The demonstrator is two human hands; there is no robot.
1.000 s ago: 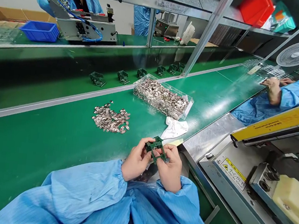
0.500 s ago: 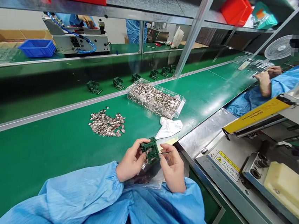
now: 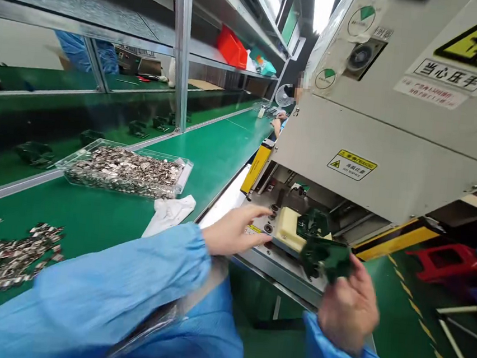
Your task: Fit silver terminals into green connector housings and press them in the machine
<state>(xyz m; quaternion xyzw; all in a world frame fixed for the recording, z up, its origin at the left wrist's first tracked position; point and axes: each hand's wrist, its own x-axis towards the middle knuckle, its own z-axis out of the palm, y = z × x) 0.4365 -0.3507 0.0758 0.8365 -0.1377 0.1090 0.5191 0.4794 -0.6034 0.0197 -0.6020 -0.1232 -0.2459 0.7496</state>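
Note:
My right hand [image 3: 348,308] grips a dark green plastic part [image 3: 326,259] at its right edge, in front of the press machine's cream block [image 3: 289,229]. A second dark green plastic part [image 3: 313,223] sits on that block, just behind the held one; motion smears both. My left hand [image 3: 240,230] reaches to the metal base left of the block. Its fingers and thumb are apart, with nothing between them. Whether the fingertips touch the base I cannot tell.
The press housing [image 3: 352,139] hangs over the block, with yellow side guards [image 3: 259,167]. A clear tray [image 3: 125,171] of small metal pieces, a white cloth [image 3: 172,212] and a loose metal pile [image 3: 7,261] lie on the green bench. Another person's hand [image 3: 276,125] works farther along.
The view has swung right to the press. Both hands have left the bench front; the left has let go of the green part, and the right now holds one by the block.

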